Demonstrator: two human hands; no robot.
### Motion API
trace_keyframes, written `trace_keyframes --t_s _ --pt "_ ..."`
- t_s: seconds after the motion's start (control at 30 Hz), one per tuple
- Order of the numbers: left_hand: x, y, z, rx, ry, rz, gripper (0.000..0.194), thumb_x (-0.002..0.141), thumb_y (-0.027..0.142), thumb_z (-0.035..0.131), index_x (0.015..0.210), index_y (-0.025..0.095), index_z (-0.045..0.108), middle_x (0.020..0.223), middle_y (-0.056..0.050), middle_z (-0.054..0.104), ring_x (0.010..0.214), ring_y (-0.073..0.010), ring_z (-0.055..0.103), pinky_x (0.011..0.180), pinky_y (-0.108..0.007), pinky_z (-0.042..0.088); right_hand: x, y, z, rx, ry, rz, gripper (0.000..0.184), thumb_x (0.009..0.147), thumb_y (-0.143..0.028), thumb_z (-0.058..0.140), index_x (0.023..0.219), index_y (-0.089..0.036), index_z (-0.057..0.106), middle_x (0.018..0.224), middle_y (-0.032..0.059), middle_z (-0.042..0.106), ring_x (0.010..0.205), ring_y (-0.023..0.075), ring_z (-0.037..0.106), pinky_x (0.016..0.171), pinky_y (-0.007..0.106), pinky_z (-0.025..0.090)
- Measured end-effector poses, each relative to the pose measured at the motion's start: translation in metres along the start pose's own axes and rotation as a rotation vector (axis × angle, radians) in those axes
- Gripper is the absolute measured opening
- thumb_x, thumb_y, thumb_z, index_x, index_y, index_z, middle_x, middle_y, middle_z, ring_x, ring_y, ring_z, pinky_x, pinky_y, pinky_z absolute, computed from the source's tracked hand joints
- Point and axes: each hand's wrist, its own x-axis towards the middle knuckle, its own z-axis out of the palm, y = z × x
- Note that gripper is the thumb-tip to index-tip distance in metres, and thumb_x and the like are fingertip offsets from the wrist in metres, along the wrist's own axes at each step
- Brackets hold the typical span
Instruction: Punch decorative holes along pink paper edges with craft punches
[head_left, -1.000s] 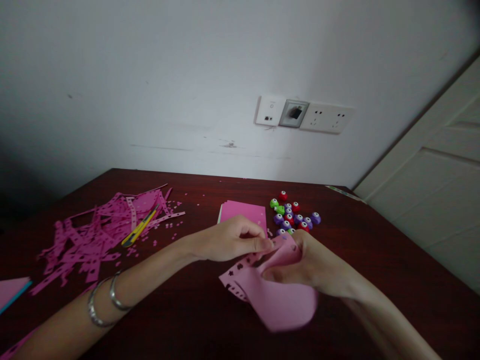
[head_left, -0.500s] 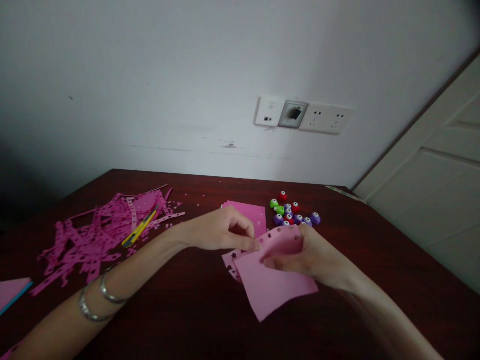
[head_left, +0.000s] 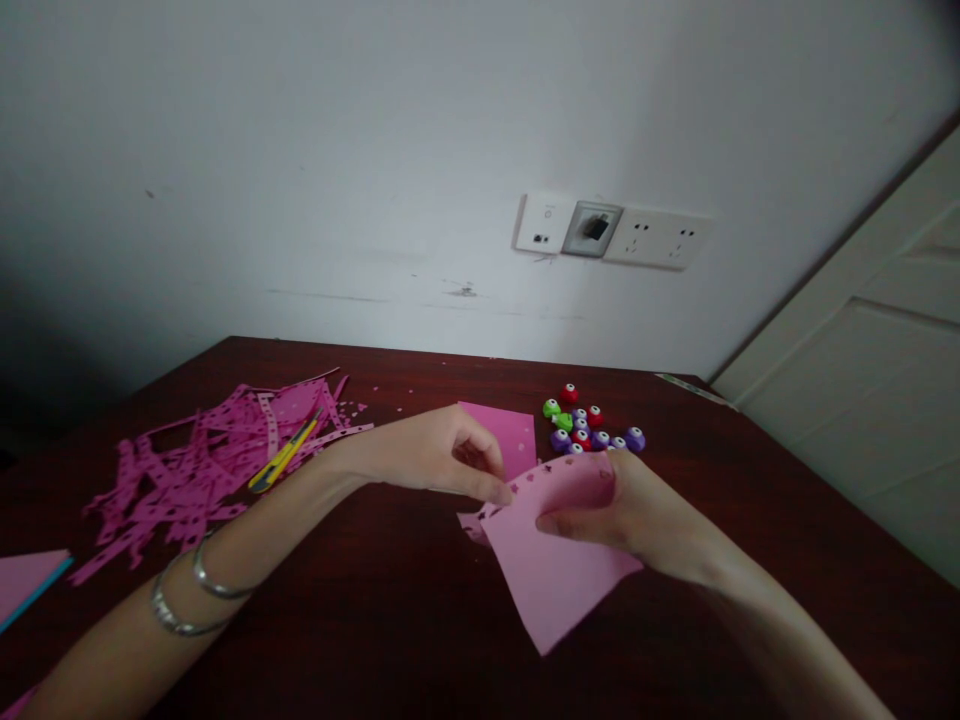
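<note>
A pink foam or paper sheet (head_left: pixel 559 585) is held up over the table. My right hand (head_left: pixel 630 510) grips its upper right part, with the thumb in front and the fingers behind. Small star- and flower-shaped cut-outs line the sheet's upper edge. My left hand (head_left: pixel 461 465) pinches at the upper left corner, thumb against fingertips. Just below those fingertips, a pink punched strip (head_left: pixel 474 525) hangs behind the sheet; whether it is joined to the sheet, I cannot tell. Beyond my hands lies a darker pink stack of sheets (head_left: pixel 517 435), partly hidden by my left hand.
Punched pink strips (head_left: pixel 172 480) lie heaped at the left, with a yellow craft knife (head_left: pixel 285 455) on their edge. Several shape punches (head_left: pixel 581 428) in red, green and purple cluster behind my right hand. Pale pink sheets (head_left: pixel 30 580) sit at the left edge, before the wall (head_left: pixel 375 180).
The sheet in my right hand has shifted slightly right and down. Less of the punched strip shows below my left fingertips. The view has also shifted a little.
</note>
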Motion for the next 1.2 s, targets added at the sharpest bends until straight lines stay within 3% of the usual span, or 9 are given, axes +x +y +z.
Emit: trace_keyframes --t_s 0.37,0.87,0.97,1.07,1.2 --pt "-0.003 -0.002 -0.005 0.079 -0.042 -0.020 0.024 0.073 0.039 0.062 0.075 0.015 0.067 0.061 0.001 0.060 0.055 -0.0075 0.048 0.050 -0.018 0.035 -0.004 -0.004 -0.002 -0.113 0.064 0.099 0.018 0.068 -0.027 0.067 0.078 -0.012 0.067 0.071 0.0051 0.067 0.056 0.0123 0.058 0.045 0.019 0.042" --pt "-0.005 -0.001 -0.012 0.071 -0.092 -0.075 0.024 0.074 0.037 0.061 0.076 0.014 0.066 0.059 0.001 0.056 0.052 -0.0071 0.044 0.049 -0.019 0.033 -0.007 0.000 -0.007 -0.204 -0.008 0.060 0.018 0.071 -0.030 0.065 0.076 -0.013 0.066 0.063 0.0015 0.061 0.051 0.0100 0.051 0.043 0.019 0.036" --pt "-0.003 -0.001 -0.009 0.129 -0.014 -0.058 0.021 0.074 0.034 0.061 0.076 0.013 0.064 0.061 0.001 0.057 0.053 -0.0074 0.046 0.049 -0.019 0.033 -0.006 -0.001 -0.007 -0.177 0.014 0.049 0.020 0.070 -0.029 0.066 0.081 -0.013 0.066 0.067 0.0022 0.063 0.055 0.0110 0.053 0.046 0.019 0.039" --pt "0.000 -0.001 -0.005 0.222 0.155 -0.025 0.018 0.072 0.031 0.062 0.071 0.013 0.061 0.059 0.002 0.054 0.053 -0.0074 0.045 0.050 -0.020 0.033 -0.004 -0.001 -0.008 -0.138 0.016 0.056 0.025 0.070 -0.029 0.066 0.089 -0.013 0.066 0.073 0.0037 0.065 0.059 0.0125 0.056 0.049 0.020 0.041" --pt "0.001 -0.001 -0.003 0.242 0.282 0.041 0.023 0.073 0.037 0.061 0.071 0.014 0.060 0.062 0.002 0.055 0.056 -0.0079 0.046 0.054 -0.021 0.035 -0.002 0.000 -0.011 -0.112 0.035 0.063 0.021 0.070 -0.030 0.065 0.084 -0.013 0.065 0.072 0.0039 0.064 0.059 0.0129 0.056 0.049 0.020 0.041"
